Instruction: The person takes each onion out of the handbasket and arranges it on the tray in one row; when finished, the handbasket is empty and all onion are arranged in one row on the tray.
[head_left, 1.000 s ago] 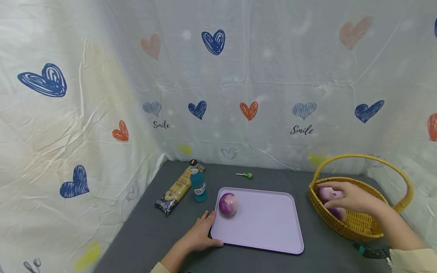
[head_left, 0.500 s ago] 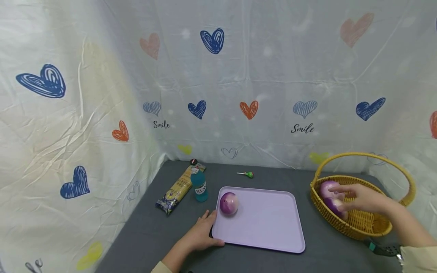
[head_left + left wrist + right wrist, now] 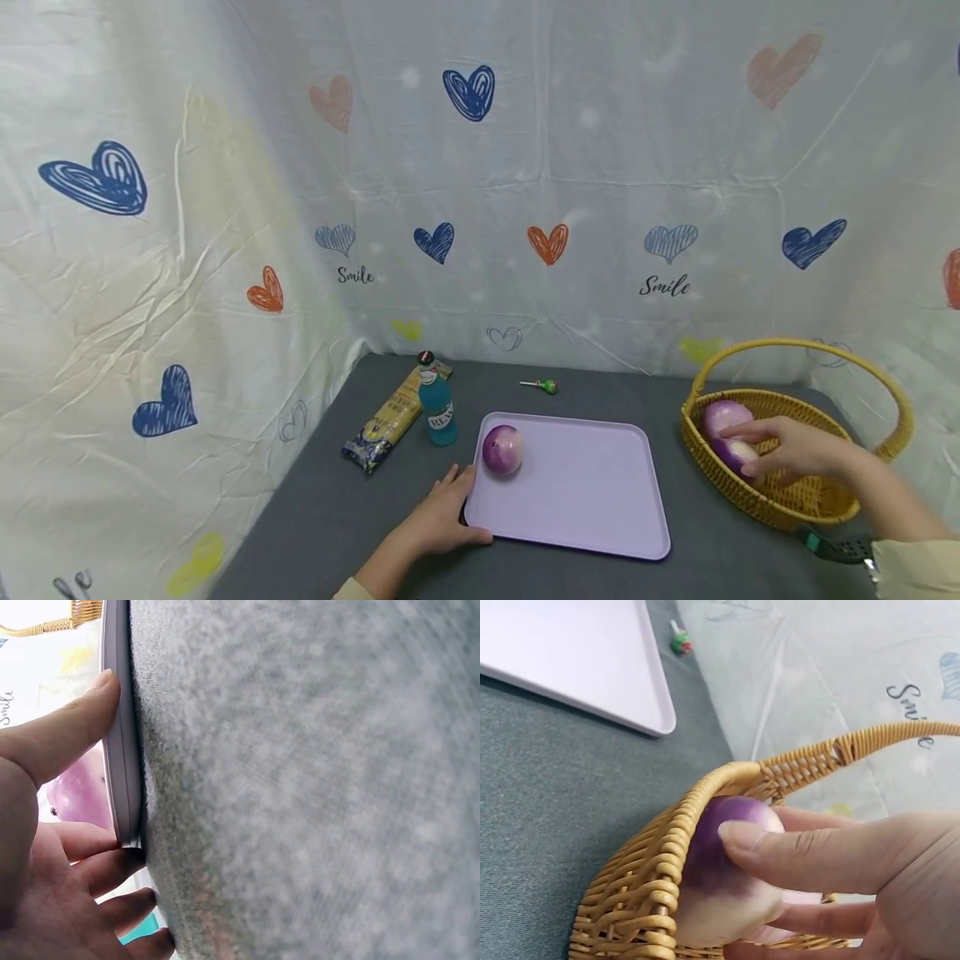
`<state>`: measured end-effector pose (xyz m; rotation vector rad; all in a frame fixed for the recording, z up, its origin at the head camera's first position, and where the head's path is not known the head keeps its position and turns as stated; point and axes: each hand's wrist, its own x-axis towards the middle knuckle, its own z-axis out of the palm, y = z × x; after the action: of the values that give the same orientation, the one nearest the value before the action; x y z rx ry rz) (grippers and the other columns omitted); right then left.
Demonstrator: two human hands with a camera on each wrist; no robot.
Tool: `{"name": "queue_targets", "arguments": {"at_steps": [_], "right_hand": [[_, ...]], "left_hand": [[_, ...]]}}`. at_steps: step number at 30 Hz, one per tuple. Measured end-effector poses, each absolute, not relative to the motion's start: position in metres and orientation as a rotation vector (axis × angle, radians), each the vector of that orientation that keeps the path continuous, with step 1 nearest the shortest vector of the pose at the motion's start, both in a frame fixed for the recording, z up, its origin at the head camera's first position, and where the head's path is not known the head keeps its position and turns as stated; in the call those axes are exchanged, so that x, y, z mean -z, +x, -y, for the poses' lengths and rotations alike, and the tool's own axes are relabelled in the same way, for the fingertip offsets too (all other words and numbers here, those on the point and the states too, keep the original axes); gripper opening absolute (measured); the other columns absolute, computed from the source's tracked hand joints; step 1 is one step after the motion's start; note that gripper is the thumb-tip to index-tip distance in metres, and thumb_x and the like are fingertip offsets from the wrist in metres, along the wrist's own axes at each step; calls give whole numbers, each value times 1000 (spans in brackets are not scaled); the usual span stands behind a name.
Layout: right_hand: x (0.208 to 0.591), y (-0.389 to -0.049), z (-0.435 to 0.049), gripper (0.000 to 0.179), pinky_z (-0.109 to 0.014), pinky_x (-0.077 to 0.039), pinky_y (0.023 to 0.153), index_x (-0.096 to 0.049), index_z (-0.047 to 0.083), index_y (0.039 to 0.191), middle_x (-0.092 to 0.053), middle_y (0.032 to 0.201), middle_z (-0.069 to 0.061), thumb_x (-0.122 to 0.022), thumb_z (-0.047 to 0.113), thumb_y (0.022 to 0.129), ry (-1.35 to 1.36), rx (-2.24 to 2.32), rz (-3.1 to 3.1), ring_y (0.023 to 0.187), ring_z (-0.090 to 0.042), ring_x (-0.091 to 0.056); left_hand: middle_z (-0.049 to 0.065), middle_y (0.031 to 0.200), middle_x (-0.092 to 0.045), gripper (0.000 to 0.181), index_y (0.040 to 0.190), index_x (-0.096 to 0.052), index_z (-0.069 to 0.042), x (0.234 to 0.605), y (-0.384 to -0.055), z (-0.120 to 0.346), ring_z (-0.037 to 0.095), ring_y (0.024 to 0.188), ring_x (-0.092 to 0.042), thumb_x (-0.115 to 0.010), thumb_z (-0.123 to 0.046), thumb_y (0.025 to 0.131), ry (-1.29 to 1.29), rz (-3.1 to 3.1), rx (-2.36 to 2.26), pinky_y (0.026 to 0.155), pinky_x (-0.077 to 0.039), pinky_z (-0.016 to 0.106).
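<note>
My left hand [image 3: 442,518] holds the near left corner of a pale purple tray [image 3: 585,492], its thumb on the front edge and its fingers along the left side. On that tray sits a purple-and-white onion [image 3: 502,450]. Inside the yellow wicker basket [image 3: 641,896] at the right, my right hand [image 3: 806,450] grips another onion [image 3: 731,874] with the thumb on its near side and the fingers beyond. A further onion [image 3: 726,415] lies behind it in the basket. The gripped onion is partly hidden by the hand.
A blue bottle [image 3: 438,412] stands left of the tray, beside a yellow-and-blue packet [image 3: 386,425] lying flat. Behind the tray lies a green lollipop [image 3: 550,387]. The basket's tall handle [image 3: 795,343] arches over it. A heart-printed curtain [image 3: 600,167] encloses the grey table [image 3: 337,517].
My right hand has shifted from the farther onion to the nearer one, drawing back and then closing in on it. The left hand has stayed at the tray corner.
</note>
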<state>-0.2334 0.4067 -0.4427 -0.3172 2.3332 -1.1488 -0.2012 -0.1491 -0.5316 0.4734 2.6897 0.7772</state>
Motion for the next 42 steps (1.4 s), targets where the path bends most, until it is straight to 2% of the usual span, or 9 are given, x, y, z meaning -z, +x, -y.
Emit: {"name": "queue_targets", "arguments": {"at_steps": [5, 8, 11, 15, 30, 37, 42], "right_hand": [[448, -234, -403, 65, -49, -61, 73, -42, -9, 146, -50, 132, -37, -73, 15, 93, -312, 1157, -2342, 91, -28, -62], [451, -233, -402, 66, -43, -61, 72, -43, -10, 145, -51, 130, -38, -74, 15, 93, -324, 1147, -2369, 89, -27, -63], [452, -232, -403, 65, -40, -60, 71, -44, -10, 144, -53, 126, -35, -74, 16, 92, -341, 1141, -2383, 85, -27, -63], [452, -230, -404, 64, -39, -60, 69, -44, -10, 144, -56, 118, -26, -73, 15, 93, -370, 1150, -2363, 81, -24, -64], [443, -224, -415, 59, -34, -60, 72, -46, -7, 145, -47, 134, -40, -69, 17, 96, -454, 1141, -2405, 87, -19, -68], [431, -221, -411, 62, -27, -54, 66, -48, 0, 147, -56, 126, -27, -70, 25, 95, -467, 1004, -2565, 81, -10, -61], [424, -219, -408, 62, -25, -54, 68, -48, 3, 148, -56, 133, -30, -71, 28, 95, -488, 953, -2638, 84, -7, -61]], "left_hand": [[19, 161, -35, 109, 156, -32, -1, 531, -201, 149, 46, 152, -20, -85, -51, 75, 465, -2691, -769, 115, -23, 71], [19, 161, -35, 109, 156, -32, -1, 532, -200, 149, 45, 152, -21, -85, -52, 75, 465, -2691, -766, 115, -23, 71], [19, 162, -35, 109, 156, -33, -1, 531, -200, 149, 45, 152, -21, -85, -52, 76, 470, -2691, -764, 116, -23, 70], [19, 161, -35, 108, 156, -33, 0, 531, -200, 150, 45, 152, -21, -85, -51, 76, 471, -2692, -755, 116, -23, 70], [19, 162, -34, 107, 156, -33, 0, 530, -200, 149, 45, 153, -20, -85, -50, 77, 481, -2682, -760, 116, -22, 70], [19, 162, -33, 107, 156, -32, 0, 530, -200, 149, 45, 153, -20, -85, -50, 77, 472, -2681, -763, 116, -22, 70], [19, 162, -34, 107, 156, -32, -1, 531, -200, 150, 45, 153, -20, -84, -51, 77, 474, -2680, -764, 117, -22, 69]]}}
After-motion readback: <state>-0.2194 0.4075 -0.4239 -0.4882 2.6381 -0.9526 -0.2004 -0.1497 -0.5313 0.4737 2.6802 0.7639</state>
